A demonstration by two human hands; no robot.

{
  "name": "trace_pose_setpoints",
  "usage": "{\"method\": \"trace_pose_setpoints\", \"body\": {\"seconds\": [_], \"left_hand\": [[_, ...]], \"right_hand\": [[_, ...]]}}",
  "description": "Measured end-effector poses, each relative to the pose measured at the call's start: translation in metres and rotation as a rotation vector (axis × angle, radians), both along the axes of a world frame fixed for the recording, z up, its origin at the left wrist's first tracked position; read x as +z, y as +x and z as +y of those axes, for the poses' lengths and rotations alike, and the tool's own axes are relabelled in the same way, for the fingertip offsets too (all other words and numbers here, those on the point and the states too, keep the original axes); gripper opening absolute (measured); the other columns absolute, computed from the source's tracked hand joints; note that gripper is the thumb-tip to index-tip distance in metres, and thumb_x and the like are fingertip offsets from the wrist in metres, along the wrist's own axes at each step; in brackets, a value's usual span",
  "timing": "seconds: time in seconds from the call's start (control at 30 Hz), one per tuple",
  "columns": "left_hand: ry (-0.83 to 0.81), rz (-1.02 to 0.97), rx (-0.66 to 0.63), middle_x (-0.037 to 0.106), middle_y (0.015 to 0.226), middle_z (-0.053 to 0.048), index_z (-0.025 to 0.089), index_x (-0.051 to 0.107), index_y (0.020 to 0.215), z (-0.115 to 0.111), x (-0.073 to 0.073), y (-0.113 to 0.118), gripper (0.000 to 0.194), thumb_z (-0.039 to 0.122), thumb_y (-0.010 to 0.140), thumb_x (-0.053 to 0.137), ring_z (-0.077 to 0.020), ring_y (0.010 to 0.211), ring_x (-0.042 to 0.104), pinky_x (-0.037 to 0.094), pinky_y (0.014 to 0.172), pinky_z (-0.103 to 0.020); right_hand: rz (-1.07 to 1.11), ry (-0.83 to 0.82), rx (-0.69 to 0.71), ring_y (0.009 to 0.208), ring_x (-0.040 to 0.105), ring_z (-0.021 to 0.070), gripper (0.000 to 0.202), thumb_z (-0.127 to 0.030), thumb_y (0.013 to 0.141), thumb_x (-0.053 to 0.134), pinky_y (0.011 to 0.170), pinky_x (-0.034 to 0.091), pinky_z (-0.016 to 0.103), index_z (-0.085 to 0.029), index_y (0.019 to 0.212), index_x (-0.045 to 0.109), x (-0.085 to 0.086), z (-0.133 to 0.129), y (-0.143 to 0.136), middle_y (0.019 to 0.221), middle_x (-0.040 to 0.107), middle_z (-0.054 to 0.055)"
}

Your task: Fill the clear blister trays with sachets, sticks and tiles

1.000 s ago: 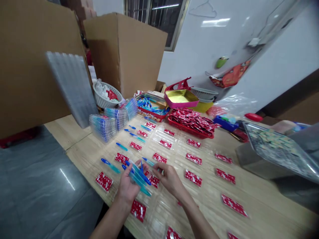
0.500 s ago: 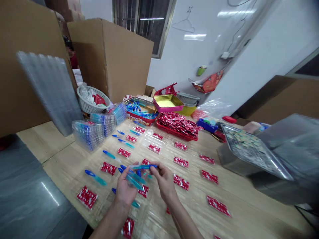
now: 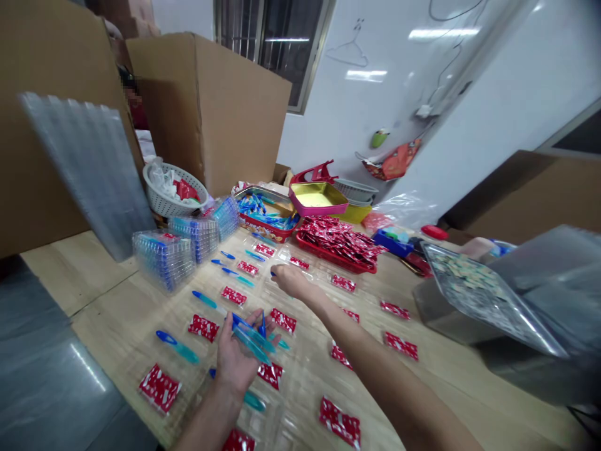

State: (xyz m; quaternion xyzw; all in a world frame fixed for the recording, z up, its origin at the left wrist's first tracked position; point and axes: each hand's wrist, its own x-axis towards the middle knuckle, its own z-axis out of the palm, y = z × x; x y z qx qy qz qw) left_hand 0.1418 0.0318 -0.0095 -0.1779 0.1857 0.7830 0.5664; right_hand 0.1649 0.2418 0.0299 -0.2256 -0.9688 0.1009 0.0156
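Observation:
Several blue-and-teal pen-like tools (image 3: 253, 341) lie across my left hand (image 3: 237, 357), its fingers curled loosely round them. Farther forward, my right hand (image 3: 288, 280) is closed over the clear trays, with a small blue tip showing at its fingers; the rest of that item is hidden. Red patterned packets (image 3: 283, 320) sit in rows of clear plastic trays on the wooden table. In the left rows, blue-and-teal tools (image 3: 177, 346) lie beside packets.
Behind the rows stand a tin of blue tools (image 3: 267, 216) and a red basket heaped with packets (image 3: 335, 241). Stacked filled trays (image 3: 164, 260) are at left. A metal tray (image 3: 493, 294) rests on a bin at right. Cardboard boxes (image 3: 239, 113) rise behind.
My right hand has moved forward, away from my left hand, toward the farther trays. My left hand remains near the same place with tools in it. The view has shifted slightly.

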Motion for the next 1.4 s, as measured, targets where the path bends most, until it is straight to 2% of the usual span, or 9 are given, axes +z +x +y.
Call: {"method": "trace_pose_setpoints", "body": {"seconds": [0.17,0.37,0.53,0.73,0.9,1.0,1.1,1.3,1.4], "left_hand": [[0.003,0.005,0.012,0.069,0.097,-0.019,0.006,0.062,0.109,0.003,0.002,-0.006,0.056,0.054,0.082,0.052,-0.0327,0.096,0.064,0.046,0.088,-0.056],[0.073,-0.009,0.003,0.070,0.085,-0.014,0.008,0.067,0.096,0.017,0.012,-0.005,0.056,0.058,0.085,0.044,-0.0290,0.090,0.065,0.048,0.087,-0.048],[0.053,-0.029,-0.009,0.070,0.079,-0.013,0.007,0.068,0.086,0.038,0.019,0.004,0.052,0.050,0.090,0.038,-0.0247,0.083,0.066,0.050,0.085,-0.040],[0.061,0.009,-0.026,0.071,0.085,-0.012,0.010,0.068,0.089,0.060,0.013,0.002,0.044,0.048,0.088,0.045,-0.0232,0.080,0.067,0.050,0.083,-0.040],[0.033,0.027,-0.096,0.070,0.087,-0.015,0.010,0.066,0.095,0.071,0.006,-0.003,0.042,0.048,0.087,0.048,-0.0265,0.082,0.066,0.050,0.080,-0.045],[0.004,0.023,-0.096,0.069,0.085,-0.014,0.011,0.065,0.092,0.076,0.005,-0.004,0.041,0.048,0.086,0.049,-0.0268,0.081,0.066,0.049,0.078,-0.045],[-0.002,0.015,-0.088,0.069,0.082,-0.014,0.011,0.065,0.091,0.081,0.005,-0.005,0.043,0.049,0.086,0.047,-0.0261,0.078,0.066,0.050,0.077,-0.045],[0.043,0.020,-0.067,0.069,0.083,-0.013,0.011,0.066,0.087,0.089,0.007,-0.006,0.043,0.049,0.087,0.046,-0.0239,0.076,0.066,0.050,0.076,-0.042],[0.044,0.032,-0.055,0.070,0.079,-0.012,0.010,0.066,0.084,0.098,0.009,-0.003,0.045,0.046,0.090,0.042,-0.0217,0.075,0.067,0.051,0.073,-0.035]], "right_hand": [[-0.009,-0.023,0.042,0.084,0.063,0.0198,0.008,-0.017,0.080,0.062,0.069,0.040,0.024,-0.015,0.086,0.066,-0.018,-0.018,0.000,0.093,0.069,0.010],[0.215,-0.394,0.168,0.067,0.061,0.0136,0.023,-0.011,0.076,0.051,0.061,0.041,0.021,-0.021,0.090,0.067,0.002,-0.068,0.039,0.075,0.068,-0.001],[0.218,-0.337,0.118,0.072,0.062,0.0155,0.036,-0.006,0.068,0.051,0.063,0.041,0.022,-0.022,0.096,0.067,0.003,-0.087,0.058,0.080,0.069,0.001],[0.263,-0.397,0.016,0.062,0.059,0.0124,0.022,-0.011,0.069,0.056,0.056,0.040,0.019,-0.020,0.085,0.067,0.002,-0.040,0.055,0.069,0.066,-0.002],[0.059,-0.038,-0.184,0.085,0.064,0.0196,0.022,-0.011,0.074,0.056,0.070,0.042,0.024,-0.018,0.089,0.070,-0.001,0.037,0.039,0.089,0.072,0.007],[-0.003,-0.005,-0.242,0.092,0.064,0.0243,0.025,-0.006,0.073,0.053,0.075,0.042,0.028,-0.015,0.089,0.070,-0.013,0.070,0.028,0.094,0.071,0.013],[-0.030,-0.023,-0.247,0.093,0.064,0.0255,0.024,-0.006,0.073,0.054,0.076,0.042,0.028,-0.014,0.089,0.070,-0.021,0.078,0.020,0.095,0.071,0.015],[0.089,-0.136,-0.102,0.080,0.064,0.0143,0.022,-0.018,0.085,0.049,0.070,0.042,0.019,-0.018,0.096,0.067,-0.005,0.021,0.038,0.089,0.072,0.004],[0.145,-0.206,0.042,0.078,0.064,0.0156,0.023,-0.019,0.080,0.054,0.066,0.042,0.020,-0.020,0.100,0.065,0.000,-0.017,0.055,0.089,0.071,0.003]]}}
